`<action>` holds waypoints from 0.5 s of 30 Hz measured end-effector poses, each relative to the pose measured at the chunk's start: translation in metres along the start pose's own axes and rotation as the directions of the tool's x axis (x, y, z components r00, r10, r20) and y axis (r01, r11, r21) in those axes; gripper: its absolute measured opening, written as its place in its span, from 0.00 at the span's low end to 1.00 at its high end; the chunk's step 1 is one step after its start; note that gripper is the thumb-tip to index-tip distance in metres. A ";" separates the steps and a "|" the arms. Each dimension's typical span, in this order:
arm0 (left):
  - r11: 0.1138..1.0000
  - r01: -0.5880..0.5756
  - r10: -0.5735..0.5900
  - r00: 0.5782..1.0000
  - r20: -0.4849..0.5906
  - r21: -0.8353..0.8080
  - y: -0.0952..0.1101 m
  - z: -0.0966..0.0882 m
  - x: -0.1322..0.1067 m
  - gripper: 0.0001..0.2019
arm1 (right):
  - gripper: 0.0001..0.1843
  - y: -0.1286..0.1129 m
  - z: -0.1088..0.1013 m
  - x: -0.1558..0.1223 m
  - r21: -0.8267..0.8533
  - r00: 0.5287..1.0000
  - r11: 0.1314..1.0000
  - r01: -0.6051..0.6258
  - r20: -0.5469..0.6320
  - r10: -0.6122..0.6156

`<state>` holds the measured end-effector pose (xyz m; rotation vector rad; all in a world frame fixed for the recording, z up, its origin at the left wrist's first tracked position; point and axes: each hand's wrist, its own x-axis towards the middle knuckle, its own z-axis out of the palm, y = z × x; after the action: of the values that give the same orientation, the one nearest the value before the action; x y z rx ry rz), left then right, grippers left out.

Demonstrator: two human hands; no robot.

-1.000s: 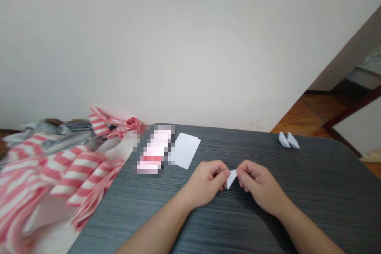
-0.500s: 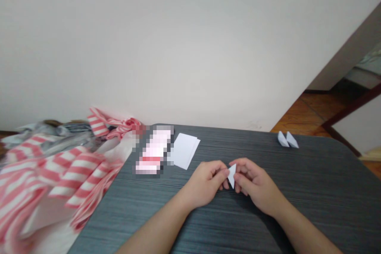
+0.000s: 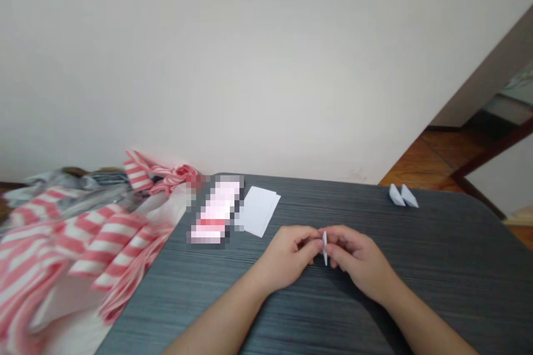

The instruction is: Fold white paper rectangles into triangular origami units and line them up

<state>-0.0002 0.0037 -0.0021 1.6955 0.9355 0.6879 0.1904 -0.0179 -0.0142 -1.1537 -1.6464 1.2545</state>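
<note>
Between my two hands is a small folded white paper (image 3: 325,248), seen nearly edge-on as a thin upright sliver. My left hand (image 3: 293,254) pinches it from the left with thumb and fingers. From the right, my right hand (image 3: 350,249) presses it the same way, so both sets of fingertips almost meet around it. The fingers cover part of the paper. Two folded white paper pieces (image 3: 403,196), pointed in shape, stand side by side near the far right edge of the table.
A few white paper sheets (image 3: 260,212) lie on the dark table (image 3: 200,294), beside a pixelated pink-and-white object (image 3: 219,208). Red-and-white striped cloth (image 3: 104,238) and other fabrics are heaped to the left. A pale wall (image 3: 266,66) rises behind the table.
The folded paper has gone from showing a wide diamond-like face to a thin edge. My hands have drawn slightly closer together around it.
</note>
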 end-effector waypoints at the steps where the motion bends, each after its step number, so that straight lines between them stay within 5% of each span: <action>1: 1.000 -0.005 0.005 1.000 0.007 -0.001 0.000 0.000 0.000 0.13 | 0.10 -0.001 -0.001 0.000 -0.035 1.000 0.999 0.011 0.002 -0.010; 15: 1.000 -0.008 0.008 1.000 -0.005 -0.006 0.003 -0.001 -0.002 0.16 | 0.13 -0.008 -0.003 0.002 -0.222 0.997 0.972 0.073 0.006 -0.074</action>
<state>-0.0007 0.0020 0.0012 1.6941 0.9301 0.6995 0.1906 -0.0164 -0.0062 -1.2135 -1.8465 1.0411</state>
